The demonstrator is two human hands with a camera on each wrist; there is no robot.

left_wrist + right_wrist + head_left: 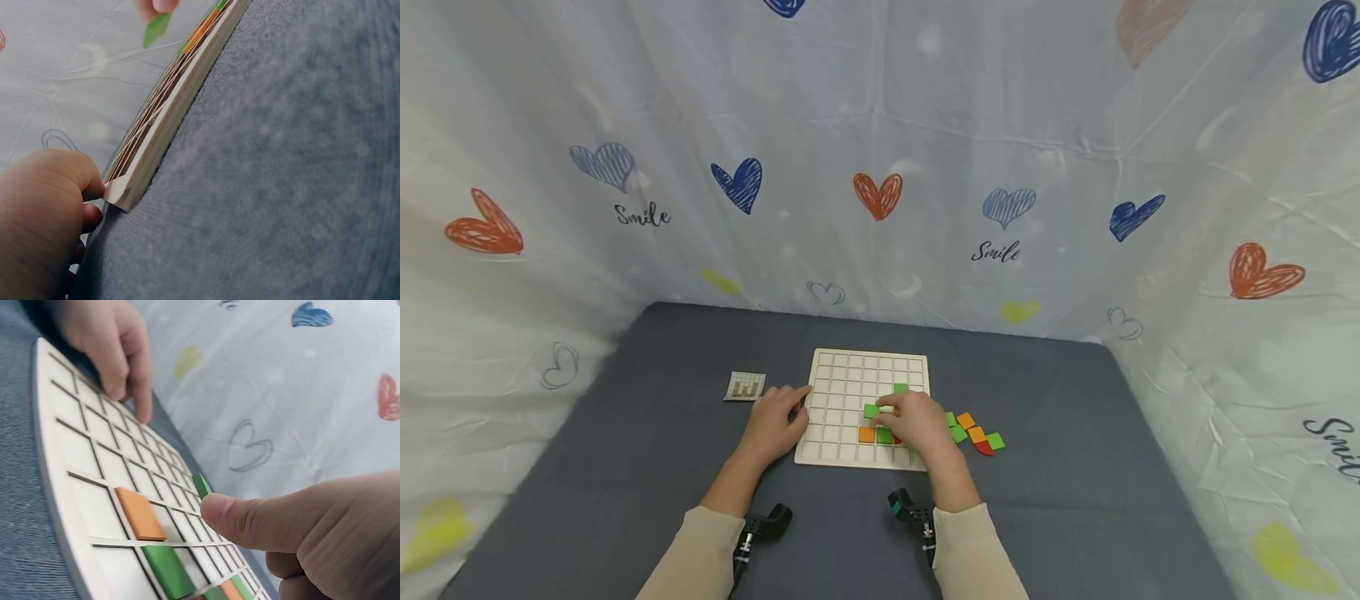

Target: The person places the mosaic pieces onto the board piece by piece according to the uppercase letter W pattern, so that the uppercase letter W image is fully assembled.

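Note:
My right hand (pixel 922 423) pinches a small green square tile (pixel 871 411) between thumb and fingers, above a pale wooden grid board (pixel 827 421). In the right wrist view the thumb covers most of that green tile (pixel 200 485), which is tilted. An orange tile (pixel 867 434) and a green tile (pixel 884 436) lie side by side in cells of the front rows. Another green tile (pixel 901 388) lies farther back. The hand partly hides more tiles on the board. My left hand (pixel 775 421) touches the board's left edge with its fingertips, its fingers loosely extended.
Right of the board lie several loose tiles, among them an orange tile (pixel 965 420), a green tile (pixel 996 441) and a red piece (pixel 984 448). A small printed card (pixel 745 386) lies left of the board. A curtain (pixel 820 250) with hearts hangs behind the grey table (pixel 1045 500).

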